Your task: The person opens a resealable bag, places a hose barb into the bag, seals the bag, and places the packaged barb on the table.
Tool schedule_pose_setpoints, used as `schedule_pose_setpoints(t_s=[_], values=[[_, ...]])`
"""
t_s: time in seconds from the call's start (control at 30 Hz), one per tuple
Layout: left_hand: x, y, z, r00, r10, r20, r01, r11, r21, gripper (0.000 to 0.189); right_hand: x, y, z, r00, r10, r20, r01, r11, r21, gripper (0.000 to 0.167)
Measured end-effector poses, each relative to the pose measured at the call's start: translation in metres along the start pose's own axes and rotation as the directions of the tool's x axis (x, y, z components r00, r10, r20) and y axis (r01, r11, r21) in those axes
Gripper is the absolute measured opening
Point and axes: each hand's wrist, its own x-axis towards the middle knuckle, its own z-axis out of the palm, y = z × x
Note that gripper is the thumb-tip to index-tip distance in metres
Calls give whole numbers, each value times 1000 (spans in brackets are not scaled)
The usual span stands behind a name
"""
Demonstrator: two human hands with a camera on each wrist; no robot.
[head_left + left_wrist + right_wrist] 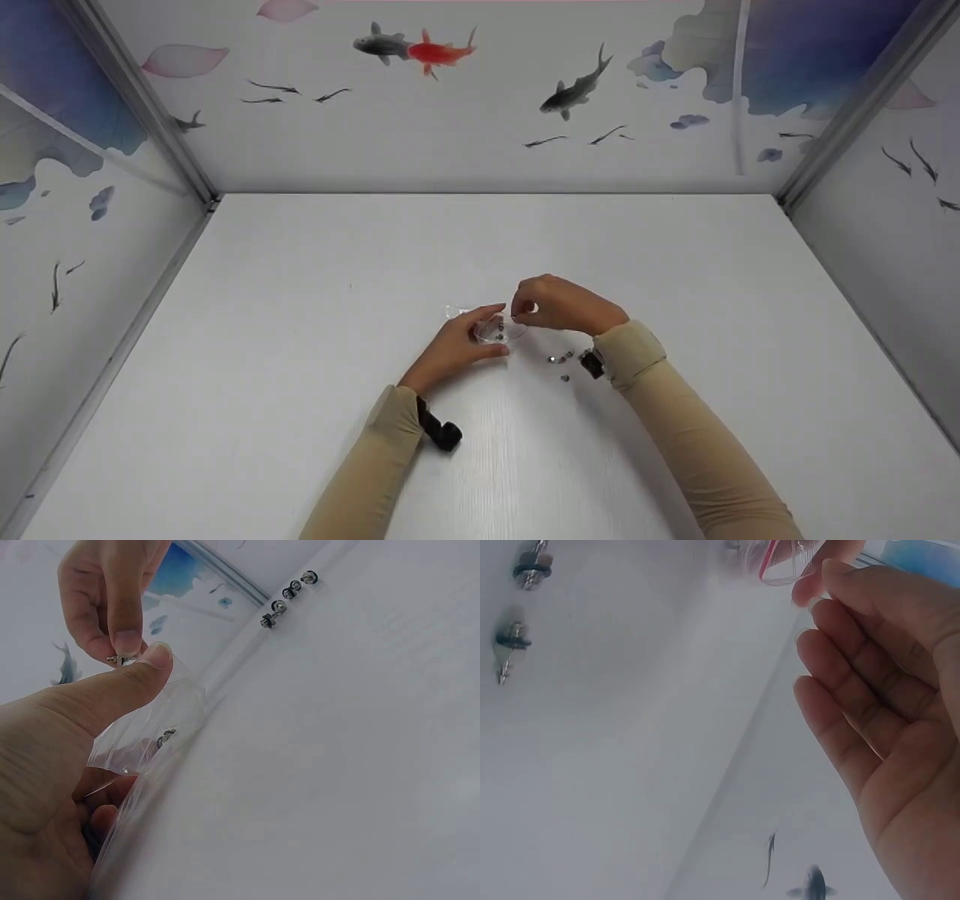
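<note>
A small clear plastic bag point(495, 330), lying mid-table point(300, 300), is gripped between thumb and fingers of the left hand point(450, 352). A small screw point(114, 659) is pinched over the bag's mouth by the right hand point(562, 304). Three loose screws point(289, 596) are seen just beside it in the left wrist view; one more point(165, 737) is visible inside the bag.

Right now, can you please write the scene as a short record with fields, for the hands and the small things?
left hand: grips a small clear plastic zip bag, a screw inside it
right hand: pinches a small metal screw at the bag's mouth
loose parts: small metal screws with dark washers lying on the white table
sleeves: beige
walls: white, painted fish
</note>
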Motion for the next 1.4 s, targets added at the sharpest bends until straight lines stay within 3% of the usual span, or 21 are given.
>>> schedule_pose_setpoints(t_s=[0.53,0.93,1.17,1.4], values=[[1,0,0,1000,3,23,-3,1000,-28,70,-3,1,1,1000,-6,9,6,1000,13,14],[-1,1,-1,1000,-3,21,3,1000,9,69,-15,6,4,990,108,89,-109,994,4,17],[-1,2,-1,1000,-3,17,3,1000,0,69,-26,10,4,971,191,144,-198,980,35,17],[-1,1,0,1000,-18,9,18,1000,19,69,-40,17,4,967,198,159,-210,976,62,17]])
